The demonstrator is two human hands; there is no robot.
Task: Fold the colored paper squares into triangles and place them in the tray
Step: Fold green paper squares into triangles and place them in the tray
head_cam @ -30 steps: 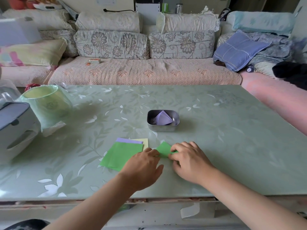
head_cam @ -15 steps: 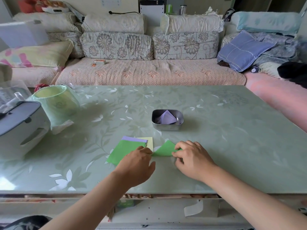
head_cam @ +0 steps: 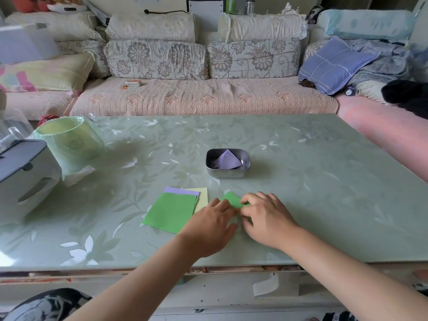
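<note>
Green sheet [head_cam: 233, 199] is lying on the bench [head_cam: 324, 181] near the front edge, partly folded, with only its far corner showing between the two hands. Right hand [head_cam: 266, 218] is covering the sheet's right side, its fingers [head_cam: 249, 199] curling over the top edge and gripping it. Left hand [head_cam: 210, 225] is lying palm down at the sheet's left side, with relaxed, fairly straight fingers [head_cam: 222, 205] touching the paper; the fold line itself is hiding under the hands.

Stack [head_cam: 171, 212] of unfolded squares is sitting just left of the left hand, green on top, with a purple edge [head_cam: 181, 191] and a yellow edge [head_cam: 202, 195] peeking out behind. The left wrist is overlapping the stack's near right corner.

Tray [head_cam: 247, 158], a metal one, is standing farther back on the bench, apart from the hands, holding purple triangles [head_cam: 228, 159] that are leaning up against each other.

Far left, a green bin [head_cam: 67, 140] with a plastic liner is standing beside a grey box [head_cam: 20, 177] at the bench edge. Sofa [head_cam: 185, 98] is running behind the bench, a blue pillow [head_cam: 335, 66] lying at its right end.
</note>
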